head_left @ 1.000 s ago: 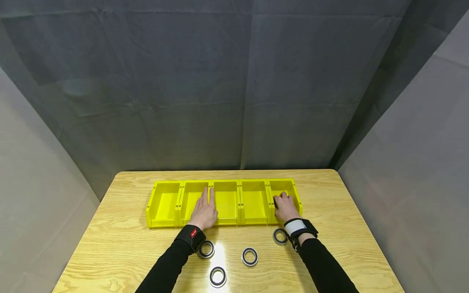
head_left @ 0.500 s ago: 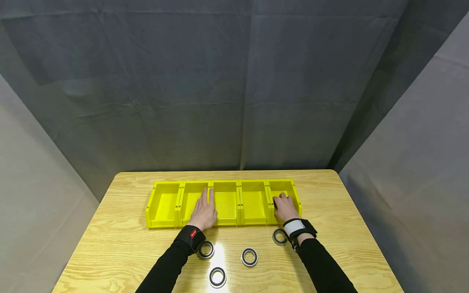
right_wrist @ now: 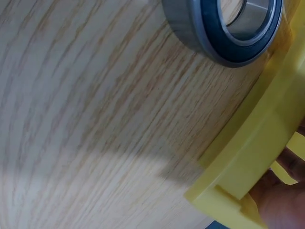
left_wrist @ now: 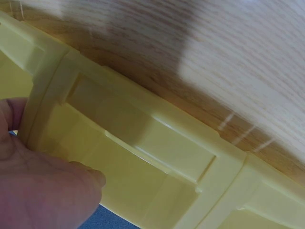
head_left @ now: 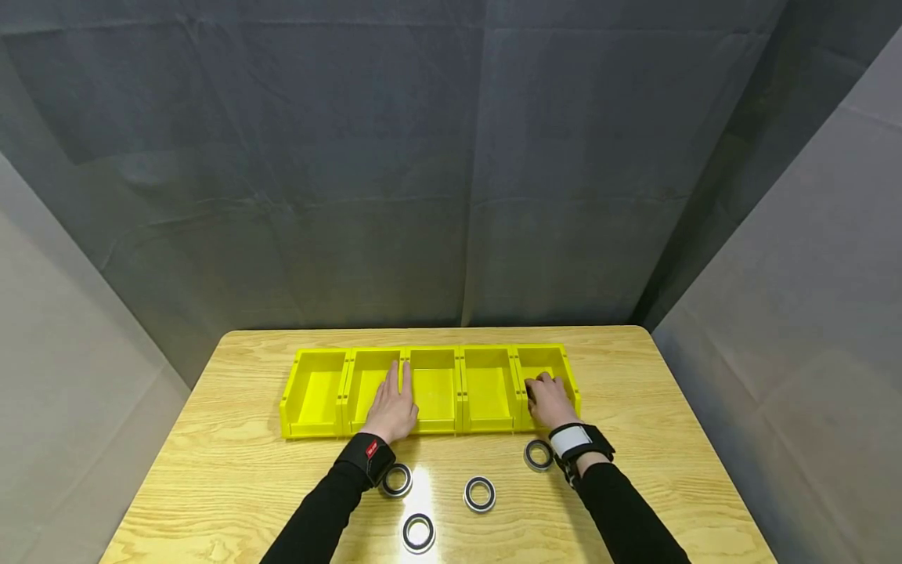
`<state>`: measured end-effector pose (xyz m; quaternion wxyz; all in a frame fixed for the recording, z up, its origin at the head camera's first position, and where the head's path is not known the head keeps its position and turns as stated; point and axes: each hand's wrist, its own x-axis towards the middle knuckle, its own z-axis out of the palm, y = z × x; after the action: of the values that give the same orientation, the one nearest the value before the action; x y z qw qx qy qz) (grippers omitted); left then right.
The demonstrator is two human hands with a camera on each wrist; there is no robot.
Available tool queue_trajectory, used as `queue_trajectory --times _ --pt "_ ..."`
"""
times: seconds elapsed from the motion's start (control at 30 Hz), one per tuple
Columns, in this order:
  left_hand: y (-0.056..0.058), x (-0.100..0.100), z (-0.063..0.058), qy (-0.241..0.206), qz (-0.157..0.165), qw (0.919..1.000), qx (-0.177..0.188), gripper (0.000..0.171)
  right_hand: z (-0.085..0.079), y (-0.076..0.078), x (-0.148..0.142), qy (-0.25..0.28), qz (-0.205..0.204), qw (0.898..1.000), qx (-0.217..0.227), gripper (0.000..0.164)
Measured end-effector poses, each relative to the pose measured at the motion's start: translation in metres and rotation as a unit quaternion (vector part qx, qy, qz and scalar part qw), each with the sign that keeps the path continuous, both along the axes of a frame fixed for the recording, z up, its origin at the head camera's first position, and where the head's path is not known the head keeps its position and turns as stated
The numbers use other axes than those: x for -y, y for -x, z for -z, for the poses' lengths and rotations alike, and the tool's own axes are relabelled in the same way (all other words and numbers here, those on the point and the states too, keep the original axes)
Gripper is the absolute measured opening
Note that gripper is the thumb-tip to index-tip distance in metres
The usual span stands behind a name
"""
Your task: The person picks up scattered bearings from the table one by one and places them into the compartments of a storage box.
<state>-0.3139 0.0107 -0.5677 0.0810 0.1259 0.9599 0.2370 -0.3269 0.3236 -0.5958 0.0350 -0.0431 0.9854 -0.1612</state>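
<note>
Left hand (head_left: 391, 407): laid left of lower centre over a divider (left_wrist: 45, 98) of the yellow bin row (head_left: 434, 427), fingers straight and parted; nothing is seen pinched.
Right hand (head_left: 551, 401): curled inside the rightmost bin (head_left: 541, 359); a dark thing (head_left: 529, 391), mostly covered, appears to be pinched at its left side. Whether it is a bearing cannot be told.
Loose bearings: four are seen at lower centre on the table (head_left: 606, 368), one of them (head_left: 539, 468) just beside the right wristband (head_left: 569, 439), another (head_left: 398, 495) beside the left wristband (head_left: 367, 459).
Drop risk: the dark thing could be let slip against the bin's wall if only its edge is pinched.
Knock risk: the bearings by the wristbands could be nudged if either forearm is drawn back low.
Shift risk: the row could be skewed if the divider is pressed sideways.
</note>
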Motion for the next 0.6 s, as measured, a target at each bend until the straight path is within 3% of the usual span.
queue_trajectory --times 0.6 --pt "0.000 0.000 -0.002 0.007 0.001 1.0000 0.001 0.076 -0.013 -0.016 -0.006 0.050 0.001 0.999 -0.010 0.039"
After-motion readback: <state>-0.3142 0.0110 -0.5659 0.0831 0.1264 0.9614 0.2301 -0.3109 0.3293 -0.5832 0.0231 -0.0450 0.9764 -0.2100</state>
